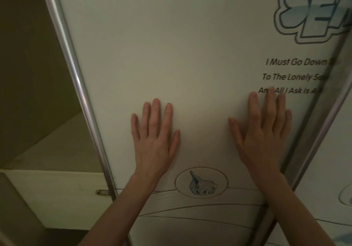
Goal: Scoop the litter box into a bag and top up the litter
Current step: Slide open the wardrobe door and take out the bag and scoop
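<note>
A white sliding wardrobe door [190, 45] fills most of the view, printed with blue lettering, lines of black text and a small shell picture low down. My left hand [155, 137] lies flat on the panel with straight, spread fingers. My right hand [263, 131] presses flat on it too, further right, its fingertips over the black text. Neither hand holds anything. No litter box, scoop, bag or litter is in view.
The door's metal edge rail [80, 85] runs down the left side. Left of it the wardrobe stands open, showing a dim shelf [53, 150] and a drawer front with a metal handle [102, 191]. A second door panel [335, 150] overlaps at the right.
</note>
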A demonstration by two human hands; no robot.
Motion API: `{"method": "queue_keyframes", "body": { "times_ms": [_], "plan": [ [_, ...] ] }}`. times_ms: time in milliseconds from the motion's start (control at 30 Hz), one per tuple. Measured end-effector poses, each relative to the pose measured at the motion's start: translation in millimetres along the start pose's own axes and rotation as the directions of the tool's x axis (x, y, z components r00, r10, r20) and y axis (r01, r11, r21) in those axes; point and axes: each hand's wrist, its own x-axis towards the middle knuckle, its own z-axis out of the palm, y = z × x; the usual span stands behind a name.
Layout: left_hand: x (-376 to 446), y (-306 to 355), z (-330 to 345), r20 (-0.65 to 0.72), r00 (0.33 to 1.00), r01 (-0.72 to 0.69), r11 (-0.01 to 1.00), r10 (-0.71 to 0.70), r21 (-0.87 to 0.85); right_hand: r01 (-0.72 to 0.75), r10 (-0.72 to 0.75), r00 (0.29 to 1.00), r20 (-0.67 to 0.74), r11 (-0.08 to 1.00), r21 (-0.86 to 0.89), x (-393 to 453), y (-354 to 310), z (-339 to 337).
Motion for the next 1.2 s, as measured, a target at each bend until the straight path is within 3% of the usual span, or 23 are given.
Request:
{"method": "queue_keyframes", "body": {
  "times_ms": [67,200,267,433,600,833,1033,1200],
  "plan": [
    [1.6,14.3,1.8,-0.004,1.0,-0.001,1.0,0.001,0.002,-0.003,0.003,1.0,-0.001,0.999,0.055,1.1,-10.1,-4.8],
    [5.1,42.6,3.9,0.014,1.0,-0.003,0.999,0.003,-0.04,0.22,-0.224,0.975,0.009,0.964,0.152,7.8,-37.3,-8.5],
    [5.6,48.9,3.5,0.031,0.999,-0.039,0.997,0.041,-0.07,0.258,-0.268,0.963,0.032,0.95,0.175,8.7,-45.7,-5.4],
    [4.3,45.6,-4.1,0.065,0.985,-0.15,0.974,0.163,-0.169,0.183,-0.185,0.983,0.012,0.979,0.087,4.0,-31.7,-3.4],
    [-2.5,29.6,-6.7,0.042,0.998,-0.038,0.996,0.042,-0.086,0.12,-0.121,0.992,0.026,0.992,0.028,1.1,-9.9,-5.2],
    [-5.2,46.9,-11.4,0.084,0.994,-0.068,0.996,0.073,-0.06,-0.066,0.067,0.993,0.1,0.998,-0.018,-6.0,-3.5,-15.6],
    [-16.4,57.0,-14.4,0.112,0.994,-0.004,0.999,0.007,-0.032,0.078,-0.083,0.991,0.104,0.996,0.054,-19.1,-6.6,-28.0],
    [-23.4,63.3,-10.8,0.165,0.984,-0.055,0.998,0.06,-0.031,0.138,-0.154,0.976,0.151,0.984,0.111,-35.8,-13.7,-30.6]
  ]
}}
